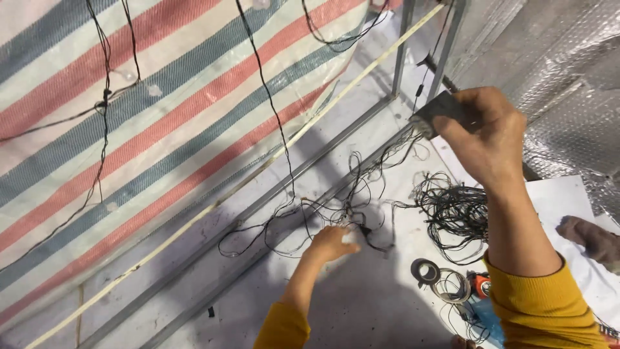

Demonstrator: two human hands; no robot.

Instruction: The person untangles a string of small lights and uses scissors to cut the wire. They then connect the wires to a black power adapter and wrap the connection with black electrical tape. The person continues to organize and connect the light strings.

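Right hand (484,139), upper right of frame, fingers curled tight around a dark flat tool (442,110) against the metal frame (361,139); left hand (332,242), lower centre, fingers closed on a small white bulb (349,238) amid tangled black wire (452,213) on the floor.

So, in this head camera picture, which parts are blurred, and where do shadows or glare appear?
Head view: the left hand is slightly motion-blurred among the black wires; the right hand is sharper, gripping a dark flat piece. A soft shadow falls on the white floor; the silver foil glints mildly.
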